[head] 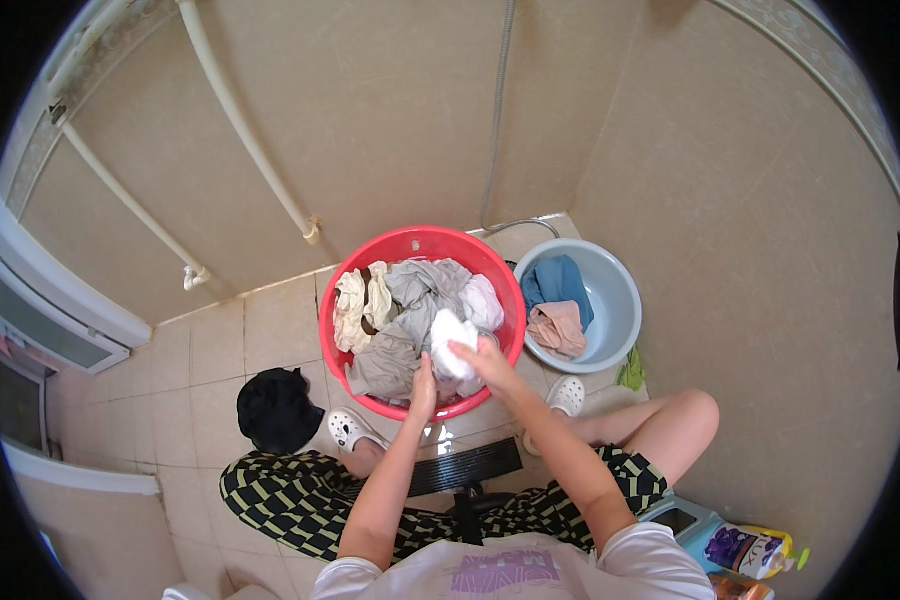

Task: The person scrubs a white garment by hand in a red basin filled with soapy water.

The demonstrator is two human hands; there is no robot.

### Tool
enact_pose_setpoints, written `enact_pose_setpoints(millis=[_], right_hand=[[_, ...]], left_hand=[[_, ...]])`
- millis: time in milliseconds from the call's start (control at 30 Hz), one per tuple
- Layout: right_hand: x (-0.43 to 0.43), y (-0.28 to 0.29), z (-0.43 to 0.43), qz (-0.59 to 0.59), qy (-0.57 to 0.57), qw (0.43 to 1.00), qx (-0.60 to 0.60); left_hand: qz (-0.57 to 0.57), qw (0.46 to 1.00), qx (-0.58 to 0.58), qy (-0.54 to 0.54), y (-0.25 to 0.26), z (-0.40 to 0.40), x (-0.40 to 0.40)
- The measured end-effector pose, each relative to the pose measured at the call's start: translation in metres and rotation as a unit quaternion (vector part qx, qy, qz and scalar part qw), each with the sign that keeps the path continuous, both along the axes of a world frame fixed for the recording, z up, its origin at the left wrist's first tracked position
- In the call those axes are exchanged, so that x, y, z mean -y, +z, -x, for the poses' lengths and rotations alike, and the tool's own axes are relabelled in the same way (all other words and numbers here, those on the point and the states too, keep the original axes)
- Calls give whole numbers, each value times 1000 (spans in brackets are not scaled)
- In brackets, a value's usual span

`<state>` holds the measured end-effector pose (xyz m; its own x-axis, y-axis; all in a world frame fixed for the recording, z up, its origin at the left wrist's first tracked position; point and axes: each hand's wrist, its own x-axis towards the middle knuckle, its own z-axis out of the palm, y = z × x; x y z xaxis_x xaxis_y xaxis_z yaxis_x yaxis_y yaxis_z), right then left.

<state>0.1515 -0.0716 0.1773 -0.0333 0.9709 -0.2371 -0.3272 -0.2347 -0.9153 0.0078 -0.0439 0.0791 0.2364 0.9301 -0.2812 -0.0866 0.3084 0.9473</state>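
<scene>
A large red plastic basin (pixel 422 233) on the floor holds grey clothes (pixel 424 289), cream cloth (pixel 350 300) at its left and pale lilac cloth (pixel 483 301) at its right. Over the basin's near right part, my right hand (pixel 486 361) grips a bunched white cloth (pixel 451 339). My left hand (pixel 424 390) is beside that cloth at the near side of the basin; whether its fingers hold any cloth is not clear. Right of the red basin stands a light blue basin (pixel 615 315) with a blue cloth (pixel 560 281) and a pink cloth (pixel 559 328) in it.
A black cloth heap (pixel 280 410) lies on the tiled floor at left. A green cloth (pixel 631 371) lies by the blue basin. A metal shower hose (pixel 497 112) hangs behind. Detergent bottles (pixel 742 550) stand at lower right. A black floor grate (pixel 469 466) is between my feet.
</scene>
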Motion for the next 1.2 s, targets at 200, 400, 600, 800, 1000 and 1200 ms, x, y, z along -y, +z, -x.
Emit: enact_pose_setpoints(millis=[200,400,600,800,1000,1200], right_hand=[[-19,20,-35,-14,-114,974,-195],[-34,-33,-66,36,-140,979,-145],[-53,-108,-59,111,-1,993,44],[-67,-238,-62,123,42,830,542],[-64,-197,-19,136,242,750,601],[-73,-221,-14,147,295,733,595]], left_hand=[[-73,987,-108,-97,-13,20,-9],[-66,969,-219,-97,-21,34,-29],[1,995,-78,64,-63,25,-54],[-159,848,-436,-254,-66,-1,-66],[-121,715,-565,-393,-87,-15,-53],[-114,695,-594,-389,-128,-6,-61]])
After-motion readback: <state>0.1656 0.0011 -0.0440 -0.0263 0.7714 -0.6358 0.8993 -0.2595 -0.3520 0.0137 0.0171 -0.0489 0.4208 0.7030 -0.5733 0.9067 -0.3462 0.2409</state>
